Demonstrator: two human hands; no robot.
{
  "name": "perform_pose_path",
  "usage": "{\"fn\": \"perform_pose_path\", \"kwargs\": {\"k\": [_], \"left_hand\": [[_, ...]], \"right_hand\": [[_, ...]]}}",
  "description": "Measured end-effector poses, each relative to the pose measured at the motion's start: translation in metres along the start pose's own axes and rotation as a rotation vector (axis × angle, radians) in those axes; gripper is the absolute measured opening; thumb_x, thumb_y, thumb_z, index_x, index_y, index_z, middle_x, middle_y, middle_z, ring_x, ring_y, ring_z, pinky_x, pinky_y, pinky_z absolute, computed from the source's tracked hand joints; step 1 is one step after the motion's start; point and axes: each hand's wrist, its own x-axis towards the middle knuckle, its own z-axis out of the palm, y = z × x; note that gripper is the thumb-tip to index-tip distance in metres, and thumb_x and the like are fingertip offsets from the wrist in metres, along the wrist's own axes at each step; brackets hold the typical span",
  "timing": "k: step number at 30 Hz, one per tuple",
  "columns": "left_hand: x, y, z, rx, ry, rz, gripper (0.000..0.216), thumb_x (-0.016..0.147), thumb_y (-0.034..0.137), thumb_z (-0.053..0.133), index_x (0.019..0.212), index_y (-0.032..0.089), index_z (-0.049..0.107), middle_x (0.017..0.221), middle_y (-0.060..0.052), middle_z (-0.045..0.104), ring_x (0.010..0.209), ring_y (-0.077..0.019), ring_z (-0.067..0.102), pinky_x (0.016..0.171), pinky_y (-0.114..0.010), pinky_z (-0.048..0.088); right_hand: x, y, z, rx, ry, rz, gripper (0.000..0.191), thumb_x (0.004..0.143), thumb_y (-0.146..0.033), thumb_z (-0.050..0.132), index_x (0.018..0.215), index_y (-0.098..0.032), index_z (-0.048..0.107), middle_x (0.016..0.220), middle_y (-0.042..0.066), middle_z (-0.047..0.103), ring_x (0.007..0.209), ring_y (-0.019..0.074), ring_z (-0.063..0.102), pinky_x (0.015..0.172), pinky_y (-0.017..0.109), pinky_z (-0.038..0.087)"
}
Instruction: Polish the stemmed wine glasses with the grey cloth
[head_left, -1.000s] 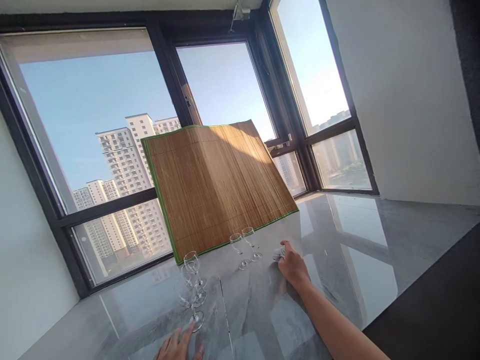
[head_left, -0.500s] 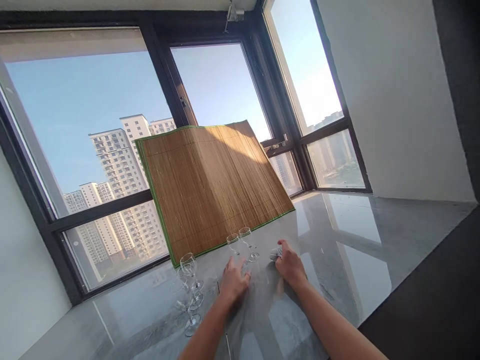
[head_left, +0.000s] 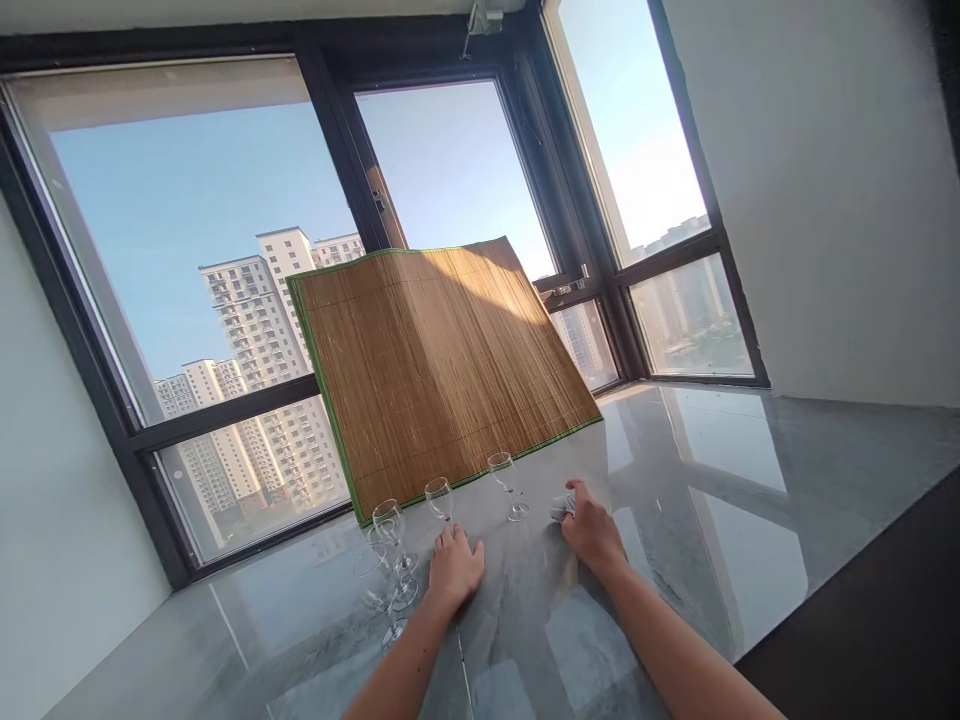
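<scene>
A small stemmed wine glass stands upright on the ledge, its lower stem and foot hidden behind my left hand, whose fingers are closed around it. Further right, my right hand is closed on a crumpled pale grey cloth lying against the surface, with the index finger raised. Between both hands and a bit farther off, another wine glass stands alone, touched by neither. Several more clear glasses are grouped left of my left hand, overlapping one another.
A bamboo mat with green edging leans upright against the window behind the glasses. The shiny grey stone ledge reflects light strongly. A white wall closes off the right side.
My left hand has moved left with its wine glass, away from the lone glass and closer to the group. My right hand keeps its place with the cloth. The view has shifted slightly.
</scene>
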Motion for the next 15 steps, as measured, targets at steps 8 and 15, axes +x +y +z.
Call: {"fn": "perform_pose_path", "kwargs": {"k": [8, 15], "left_hand": [[0.006, -0.012, -0.001, 0.01, 0.062, -0.08, 0.065, 0.088, 0.038, 0.046, 0.143, 0.003, 0.038, 0.145, -0.025, 0.042, 0.135, -0.0321, 0.039, 0.11, -0.037, 0.029], [0.007, -0.012, 0.005, -0.102, 0.047, -0.054, 0.061, 0.089, 0.042, 0.044, 0.14, 0.007, 0.043, 0.149, -0.021, 0.039, 0.138, -0.0284, 0.038, 0.112, -0.033, 0.027]], "right_hand": [[0.0, 0.0, 0.0, -0.013, -0.006, 0.007, 0.048, 0.077, -0.005, 0.043, 0.123, -0.018, 0.048, 0.116, 0.012, 0.066, 0.093, 0.0226, 0.065, 0.073, 0.029, 0.036], [0.002, 0.004, 0.004, 0.03, 0.002, -0.018, 0.045, 0.079, -0.005, 0.043, 0.122, -0.018, 0.049, 0.117, 0.012, 0.066, 0.094, 0.0227, 0.065, 0.072, 0.028, 0.036]]}}
